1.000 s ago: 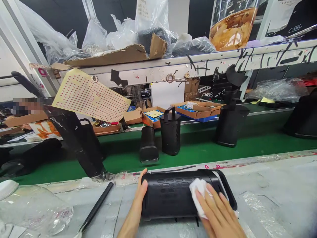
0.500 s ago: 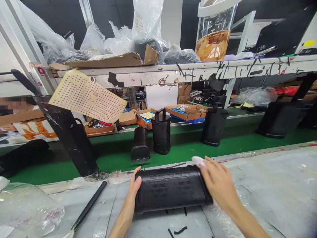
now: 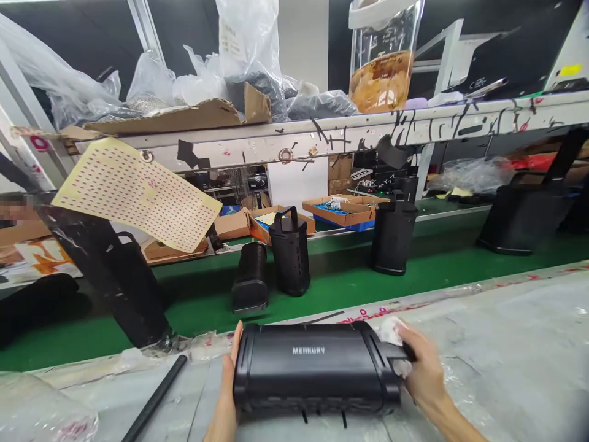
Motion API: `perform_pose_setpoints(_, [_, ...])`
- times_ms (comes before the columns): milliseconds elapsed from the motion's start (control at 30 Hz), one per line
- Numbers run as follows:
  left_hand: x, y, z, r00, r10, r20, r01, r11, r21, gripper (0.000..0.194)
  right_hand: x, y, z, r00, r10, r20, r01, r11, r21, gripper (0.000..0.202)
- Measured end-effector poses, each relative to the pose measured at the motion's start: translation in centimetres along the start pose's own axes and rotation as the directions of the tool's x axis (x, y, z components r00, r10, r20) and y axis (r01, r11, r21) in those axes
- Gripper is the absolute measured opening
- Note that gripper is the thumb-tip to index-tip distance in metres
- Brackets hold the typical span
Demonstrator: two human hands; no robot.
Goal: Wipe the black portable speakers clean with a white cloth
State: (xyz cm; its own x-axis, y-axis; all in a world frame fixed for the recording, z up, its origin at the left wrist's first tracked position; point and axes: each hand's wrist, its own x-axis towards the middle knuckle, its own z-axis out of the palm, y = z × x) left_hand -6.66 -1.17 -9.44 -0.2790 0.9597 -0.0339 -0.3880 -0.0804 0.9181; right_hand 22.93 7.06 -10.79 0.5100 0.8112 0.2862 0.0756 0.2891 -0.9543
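Across the lower middle of the frame, I see the long black plastic speaker with pale MERKURY lettering [image 3: 313, 368] on its side over the grey, film-covered worktop [image 3: 510, 368], its long axis running left to right between both hands. The left hand [image 3: 227, 383] cups its left end; the right hand [image 3: 426, 368], equally near, is curled around its black carry handle [image 3: 389, 350] with a crumpled white cloth [image 3: 391, 329].

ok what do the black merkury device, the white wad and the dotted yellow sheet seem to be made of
Black MERKURY device: probably hard plastic, satin finish, judging by moulded ridges and soft highlights.
White wad in the right hand: likely tissue or cloth, matte; its crumpled look leaves which open.
Dotted yellow sheet: seemingly matte paper, thin-edged, without strong glare.
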Motion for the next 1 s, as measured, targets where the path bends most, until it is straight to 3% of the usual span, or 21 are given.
perform_pose_setpoints(67, [0.3, -0.3, 0.3, 0.993, -0.114, -0.02, 0.112, 0.99, -0.086, 0.068, 0.3, 0.7, -0.7, 0.997, -0.06, -0.047, 0.061, 0.998, 0.008, 0.021])
perform_pose_setpoints(100, [0.3, -0.5, 0.4, 0.995, -0.101, -0.025, 0.098, 0.991, -0.093, 0.066, 0.5, 1.0, -0.9, 0.995, -0.08, -0.053, 0.081, 0.997, 0.008, 0.022])
perform_pose_setpoints(200, [0.1, -1.1, 0.8, 0.996, 0.04, -0.08, -0.042, 0.999, -0.024, 0.061, 1.2, 1.2, -1.1, 0.996, -0.083, 0.016, 0.083, 0.996, -0.012, 0.027])
perform_pose_setpoints(333, [-0.5, -1.0, 1.0, 0.985, 0.157, -0.068, -0.157, 0.988, -0.003, 0.057, 1.9, -0.8, -0.6, 0.975, -0.037, 0.218, 0.048, 0.998, -0.046, 0.032])
perform_pose_setpoints(400, [-0.5, -0.8, 0.9, 0.981, 0.193, -0.023, -0.193, 0.981, 0.004, 0.058, 1.6, -2.3, -0.5, 0.956, -0.088, 0.28, 0.123, 0.987, -0.108, 0.033])
perform_pose_setpoints(467, [-0.1, -0.9, 0.5, 0.98, 0.199, -0.015, -0.199, 0.98, 0.02, 0.056, 0.6, -3.7, -0.6, 0.92, -0.238, 0.313, 0.311, 0.927, -0.209, 0.032])
perform_pose_setpoints(533, [0.7, -1.2, 0.0, 0.975, 0.216, -0.057, -0.213, 0.975, 0.054, 0.047, -1.1, -4.6, -0.5, 0.802, -0.445, 0.399, 0.567, 0.777, -0.275, 0.029])
perform_pose_setpoints(633, [2.2, -1.9, -0.7, 0.96, 0.265, -0.087, -0.256, 0.962, 0.097, 0.05, -4.8, -5.1, 0.7, 0.487, -0.665, 0.566, 0.868, 0.44, -0.23, 0.039])
perform_pose_setpoints(733, [3.1, -2.2, -1.2, 0.95, 0.304, -0.064, -0.297, 0.949, 0.103, 0.054, -9.2, -5.0, 3.7, 0.238, -0.732, 0.639, 0.971, 0.159, -0.179, 0.04])
perform_pose_setpoints(833, [3.1, -2.2, -1.5, 0.952, 0.3, -0.062, -0.293, 0.951, 0.101, 0.051, -13.4, -4.1, 7.6, 0.042, -0.825, 0.564, 0.994, -0.025, -0.111, 0.033])
perform_pose_setpoints(867, [3.0, -2.2, -1.6, 0.954, 0.292, -0.065, -0.284, 0.953, 0.102, 0.049, -14.4, -3.7, 8.5, 0.036, -0.877, 0.48, 0.991, -0.03, -0.129, 0.03])
perform_pose_setpoints(933, [2.8, -2.0, -1.6, 0.958, 0.28, -0.067, -0.272, 0.957, 0.105, 0.045, -15.0, -3.2, 9.2, 0.107, -0.934, 0.342, 0.984, 0.051, -0.169, 0.027])
perform_pose_setpoints(967, [2.7, -1.9, -1.5, 0.959, 0.278, -0.062, -0.27, 0.957, 0.108, 0.045, -14.5, -3.1, 8.8, 0.141, -0.926, 0.351, 0.98, 0.081, -0.182, 0.03])
perform_pose_setpoints(1000, [2.5, -1.8, -1.4, 0.959, 0.28, -0.055, -0.273, 0.956, 0.111, 0.046, -13.6, -3.3, 8.0, 0.199, -0.874, 0.444, 0.969, 0.107, -0.223, 0.035])
